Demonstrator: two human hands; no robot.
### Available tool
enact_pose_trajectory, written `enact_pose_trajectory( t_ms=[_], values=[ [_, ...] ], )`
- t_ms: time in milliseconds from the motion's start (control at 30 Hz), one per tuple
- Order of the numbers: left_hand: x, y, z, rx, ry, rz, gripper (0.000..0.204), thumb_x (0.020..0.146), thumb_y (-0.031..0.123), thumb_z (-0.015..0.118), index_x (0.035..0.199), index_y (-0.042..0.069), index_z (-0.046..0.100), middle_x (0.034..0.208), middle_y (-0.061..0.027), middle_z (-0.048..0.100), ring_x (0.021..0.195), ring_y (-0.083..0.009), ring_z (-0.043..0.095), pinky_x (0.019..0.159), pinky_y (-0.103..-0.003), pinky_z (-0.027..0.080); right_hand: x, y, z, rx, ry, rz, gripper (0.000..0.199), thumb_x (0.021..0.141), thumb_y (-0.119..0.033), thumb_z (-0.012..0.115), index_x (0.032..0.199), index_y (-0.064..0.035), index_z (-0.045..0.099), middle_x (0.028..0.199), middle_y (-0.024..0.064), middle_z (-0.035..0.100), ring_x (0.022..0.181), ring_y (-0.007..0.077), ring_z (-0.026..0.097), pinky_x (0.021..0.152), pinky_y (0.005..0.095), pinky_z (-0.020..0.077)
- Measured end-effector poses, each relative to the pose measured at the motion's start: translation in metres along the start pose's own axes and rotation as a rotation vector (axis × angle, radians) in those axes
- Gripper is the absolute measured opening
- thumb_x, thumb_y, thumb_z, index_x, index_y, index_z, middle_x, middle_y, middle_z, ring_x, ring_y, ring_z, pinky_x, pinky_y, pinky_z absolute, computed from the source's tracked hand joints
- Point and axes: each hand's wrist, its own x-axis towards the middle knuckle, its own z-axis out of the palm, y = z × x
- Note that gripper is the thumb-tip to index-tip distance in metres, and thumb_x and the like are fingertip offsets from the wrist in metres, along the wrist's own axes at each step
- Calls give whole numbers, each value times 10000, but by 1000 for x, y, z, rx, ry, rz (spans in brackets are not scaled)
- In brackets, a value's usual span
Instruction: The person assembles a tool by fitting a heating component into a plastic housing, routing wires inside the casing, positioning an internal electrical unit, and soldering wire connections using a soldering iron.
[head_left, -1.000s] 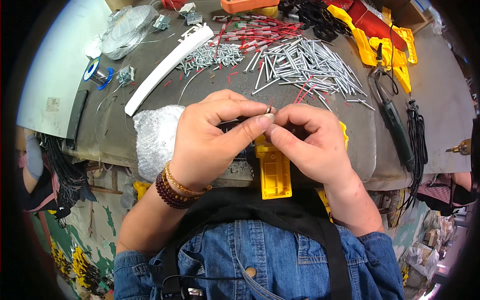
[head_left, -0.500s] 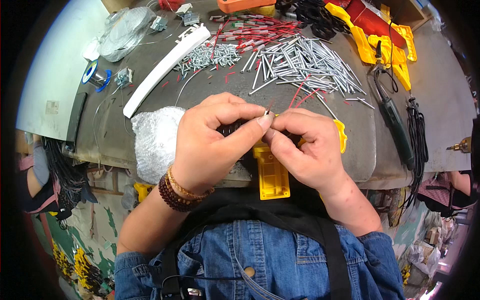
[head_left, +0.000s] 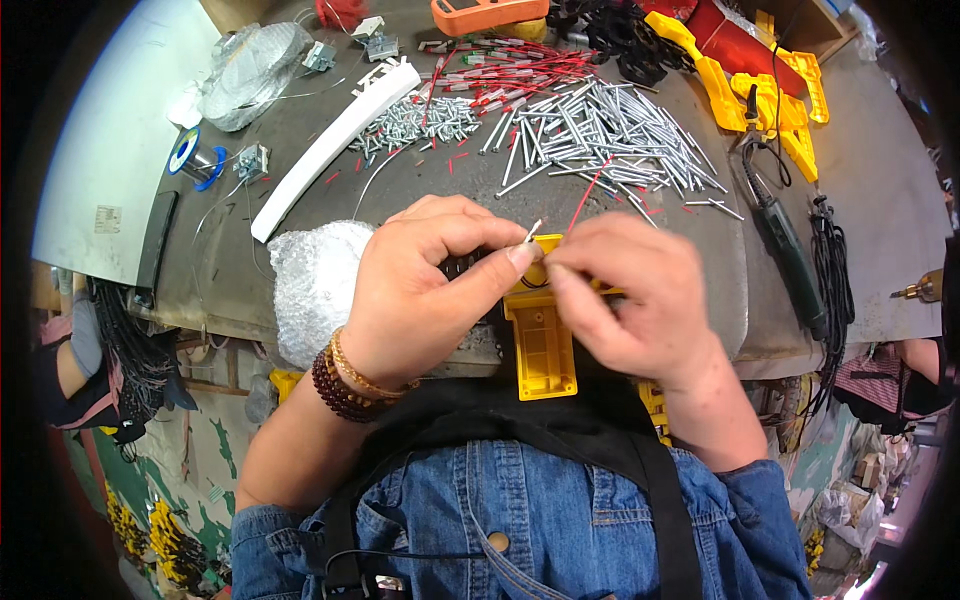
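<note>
My left hand (head_left: 435, 280) pinches a short thin wire with a white end (head_left: 534, 231) between thumb and forefinger, its tip poking up past the nails. Close on its right, my right hand (head_left: 635, 295) is smeared by motion, with thumb and forefinger closed. A thin red wire (head_left: 587, 203) runs down to those fingertips from the bolt pile. Below both hands a yellow plastic housing (head_left: 546, 350) with an open, ribbed handle part lies at the table's near edge. Its upper part is partly hidden by my fingers, and a dark coil shows behind my left hand.
Long silver bolts (head_left: 610, 130), small screws (head_left: 420, 120) and red-wired parts (head_left: 500, 70) lie in heaps beyond my hands. A white curved strip (head_left: 335, 150), bubble wrap (head_left: 320, 290) and a solder spool (head_left: 195, 158) are left. A dark corded tool (head_left: 790, 250) and yellow housings (head_left: 735, 90) are right.
My right hand has moved slightly right, away from my left fingertips, and is now blurred. More of the yellow housing and the white wire end shows between the hands.
</note>
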Motion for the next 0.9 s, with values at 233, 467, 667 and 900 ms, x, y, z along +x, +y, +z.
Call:
enact_pose_trajectory(
  t_ms=[233,467,667,900],
  values=[
    [5,7,-4,494,-79,425,127,737,78,715,859,98,688,839,-14,635,871,-219,603,911,-414,371,14,13,-26,-607,-128,-544,126,731,-175,639,845,-128,613,805,-6,549,678,132,593,530,301,483],
    [10,23,0,854,-43,525,123,748,114,719,862,101,677,861,-24,624,873,-231,599,922,-437,380,22,0,-38,-568,-336,-329,115,754,-168,647,834,-99,602,746,33,558,655,214,618,550,354,492],
    [27,18,-6,530,-289,255,124,702,110,717,802,96,646,843,-42,595,822,-261,567,805,-379,414,27,10,-36,-197,-369,-50,93,810,-154,590,793,-63,588,748,103,614,675,322,616,582,414,490],
    [20,16,10,732,40,457,124,721,138,711,807,107,628,886,-44,578,824,-267,555,770,-377,404,27,13,-35,229,-448,394,196,854,-176,572,767,-1,553,643,113,531,580,173,480,561,332,421]
  ],
)
